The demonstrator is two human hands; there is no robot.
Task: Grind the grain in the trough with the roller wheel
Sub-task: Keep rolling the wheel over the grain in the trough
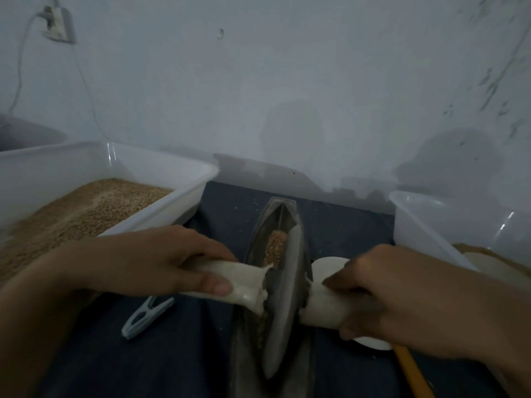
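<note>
Two hands hold the wheel upright in the trough.

The left hand [161, 264] and the right hand [382, 294] each curl around a white handle of the wheel [283, 300], which stands in the trough [250, 254] on the dark counter [186, 354]. Grain [275, 248] lies just behind the wheel. A tub [161, 173] of grain is farther left.

Rear wall [287, 81]: pale, matte, scuffed, with dark marks at upper right. Wall socket [59, 24] at upper left; a thin cable [86, 81] hangs from it down the wall. Work surface covered by dark blue cloth [178, 354]. Lighting dim and cool.
</note>
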